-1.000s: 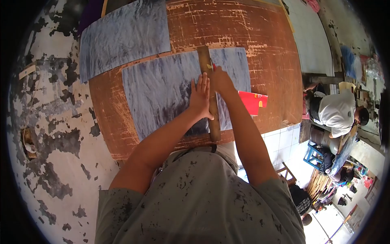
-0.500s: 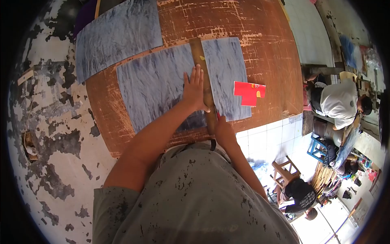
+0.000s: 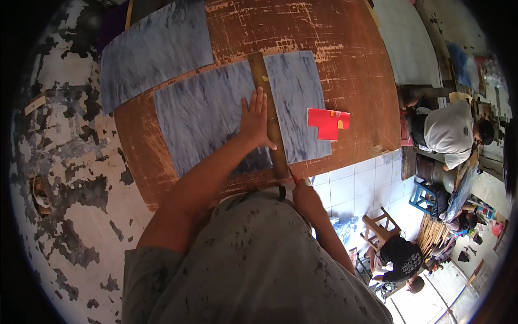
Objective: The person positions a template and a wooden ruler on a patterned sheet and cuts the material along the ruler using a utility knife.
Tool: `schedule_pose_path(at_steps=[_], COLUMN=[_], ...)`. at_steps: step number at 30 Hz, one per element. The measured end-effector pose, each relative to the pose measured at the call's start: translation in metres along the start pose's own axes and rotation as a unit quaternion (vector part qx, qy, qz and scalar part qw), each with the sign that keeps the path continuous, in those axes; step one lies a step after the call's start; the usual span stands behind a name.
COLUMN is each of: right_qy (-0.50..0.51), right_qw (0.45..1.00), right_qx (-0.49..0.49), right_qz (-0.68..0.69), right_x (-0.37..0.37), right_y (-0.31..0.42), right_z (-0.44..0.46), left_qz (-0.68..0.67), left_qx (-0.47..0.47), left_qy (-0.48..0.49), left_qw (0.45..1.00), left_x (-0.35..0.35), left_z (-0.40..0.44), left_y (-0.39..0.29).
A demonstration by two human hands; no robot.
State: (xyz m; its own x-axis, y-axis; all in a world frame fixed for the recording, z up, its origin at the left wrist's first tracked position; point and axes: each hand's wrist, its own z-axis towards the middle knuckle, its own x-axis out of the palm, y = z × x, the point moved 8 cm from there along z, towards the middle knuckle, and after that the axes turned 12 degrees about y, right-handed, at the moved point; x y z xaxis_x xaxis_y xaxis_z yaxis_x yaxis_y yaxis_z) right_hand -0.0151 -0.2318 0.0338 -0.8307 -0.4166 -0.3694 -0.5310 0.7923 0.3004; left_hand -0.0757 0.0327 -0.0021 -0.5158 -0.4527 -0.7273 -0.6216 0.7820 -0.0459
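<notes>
The right hand (image 3: 307, 201) has moved nearer, its grip closed on a red cutter (image 3: 295, 178) just right of the ruler (image 3: 273, 121)'s near end. The left hand (image 3: 254, 121) lies open, fingers spread, across ruler and grey sheet (image 3: 208, 108).

The single view looks forward and steeply down from the wearer's head, above the shirt front (image 3: 248, 259), at about arm's reach from the scratched tabletop (image 3: 356, 70), its wide round field taking in wall, floor and co-workers at the sides.
</notes>
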Motion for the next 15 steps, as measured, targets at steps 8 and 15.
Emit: schedule_pose_path(at_steps=[8, 15], right_qy=[-0.188, -0.228], right_qw=[0.965, 0.941], right_qx=[-0.179, -0.217], right_qz=[-0.032, -0.128], right_x=[-0.142, -0.188], right_y=[0.133, 0.216], right_z=[0.076, 0.219], left_qz=[0.019, 0.015], left_qx=[-0.007, -0.006], left_qy=[0.013, 0.013], left_qw=[1.0, 1.0], left_x=[-0.006, -0.007], left_z=[-0.003, -0.003], left_y=[-0.002, -0.001])
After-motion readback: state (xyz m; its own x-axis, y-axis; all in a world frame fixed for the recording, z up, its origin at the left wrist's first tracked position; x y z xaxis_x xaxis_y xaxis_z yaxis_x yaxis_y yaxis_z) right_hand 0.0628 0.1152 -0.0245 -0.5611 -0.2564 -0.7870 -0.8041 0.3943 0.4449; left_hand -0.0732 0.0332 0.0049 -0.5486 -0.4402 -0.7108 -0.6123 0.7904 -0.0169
